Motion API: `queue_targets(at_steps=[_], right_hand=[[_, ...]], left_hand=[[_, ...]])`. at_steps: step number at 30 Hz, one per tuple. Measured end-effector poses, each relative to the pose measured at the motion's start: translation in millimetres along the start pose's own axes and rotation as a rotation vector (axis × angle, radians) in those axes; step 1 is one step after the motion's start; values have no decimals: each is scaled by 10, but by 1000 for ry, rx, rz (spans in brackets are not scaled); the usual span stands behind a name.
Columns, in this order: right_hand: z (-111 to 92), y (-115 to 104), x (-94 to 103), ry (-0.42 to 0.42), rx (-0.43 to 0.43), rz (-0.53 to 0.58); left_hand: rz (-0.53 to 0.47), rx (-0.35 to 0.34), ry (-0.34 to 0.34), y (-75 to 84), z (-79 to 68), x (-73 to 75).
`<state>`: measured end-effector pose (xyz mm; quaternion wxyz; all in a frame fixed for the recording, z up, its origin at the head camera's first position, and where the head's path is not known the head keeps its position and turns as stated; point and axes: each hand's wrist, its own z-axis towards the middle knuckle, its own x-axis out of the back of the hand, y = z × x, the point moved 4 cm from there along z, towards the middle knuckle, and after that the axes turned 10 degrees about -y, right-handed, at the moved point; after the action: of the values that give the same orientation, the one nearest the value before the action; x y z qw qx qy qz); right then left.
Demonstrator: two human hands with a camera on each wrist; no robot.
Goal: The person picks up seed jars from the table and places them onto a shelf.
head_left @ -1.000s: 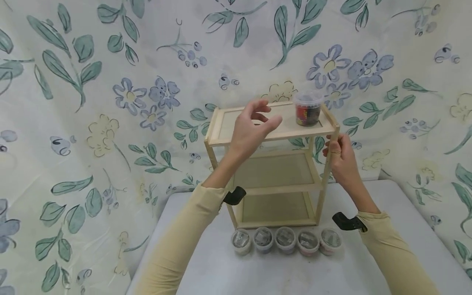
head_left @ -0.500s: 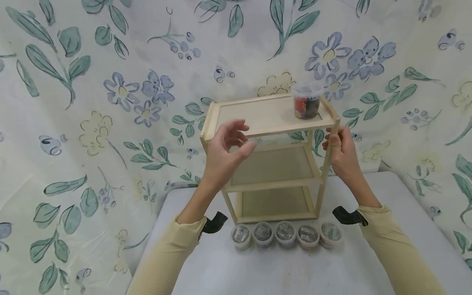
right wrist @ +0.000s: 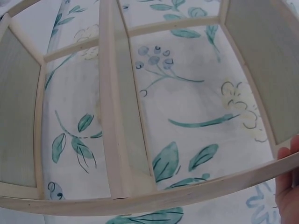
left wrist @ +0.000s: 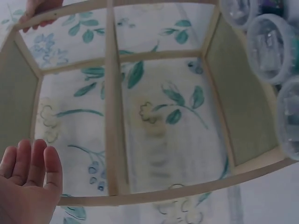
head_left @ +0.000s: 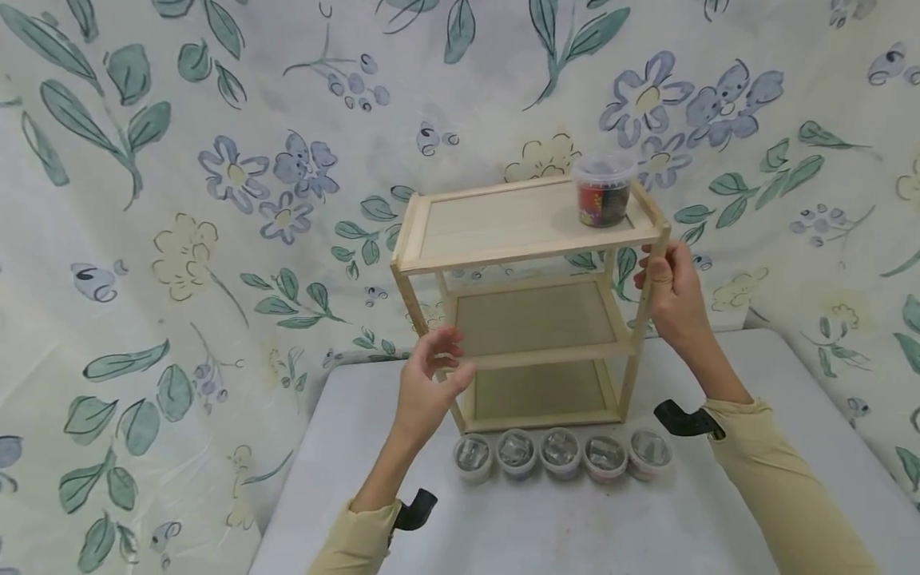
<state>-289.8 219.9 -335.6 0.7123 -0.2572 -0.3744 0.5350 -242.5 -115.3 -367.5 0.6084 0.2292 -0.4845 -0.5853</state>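
The fingers of the right hand (head_left: 676, 295) are clamped round the right front post of a pale wooden three-tier rack (head_left: 496, 220), just under its top tier, with the thumb on the front of the post. In the right wrist view the fingertips show behind that post. The left hand (head_left: 429, 387) holds nothing: its fingers are softly bent and the thumb stands apart from them. It is beside the rack's left front post, near the height of the middle tier; whether it touches the wood I cannot tell.

The rack stands upright on a white table (head_left: 517, 531), its three flat panels framed by thin strips. On the right end of the top panel sits a round clear plastic tub with a red and dark lower part (head_left: 604, 196), well apart from the left hand. Just in front of the bottom tier, five small round lidded plastic tubs (head_left: 561, 453) stand in a row on the table, greyish shapes showing through their lids. Pale yellow sleeves (head_left: 779, 479) cover both forearms, and a black wrist camera (head_left: 686, 419) is on each. Behind everything hangs a white cloth printed with green leaves and blue and yellow flowers (head_left: 345, 168)
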Motion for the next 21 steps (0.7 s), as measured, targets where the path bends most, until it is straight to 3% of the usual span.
queue_targets(at_steps=[7, 15, 21], right_hand=[[1, 18, -35, -23, -4, -17], [20, 8, -20, -4, 31, 3], [-6, 13, -8, -24, -8, 5]], left_hand=[[-21, 175, 103, -476, -372, -20], [-24, 268, 163, -898, -694, -56], [5, 366, 183, -1144, -901, -145]])
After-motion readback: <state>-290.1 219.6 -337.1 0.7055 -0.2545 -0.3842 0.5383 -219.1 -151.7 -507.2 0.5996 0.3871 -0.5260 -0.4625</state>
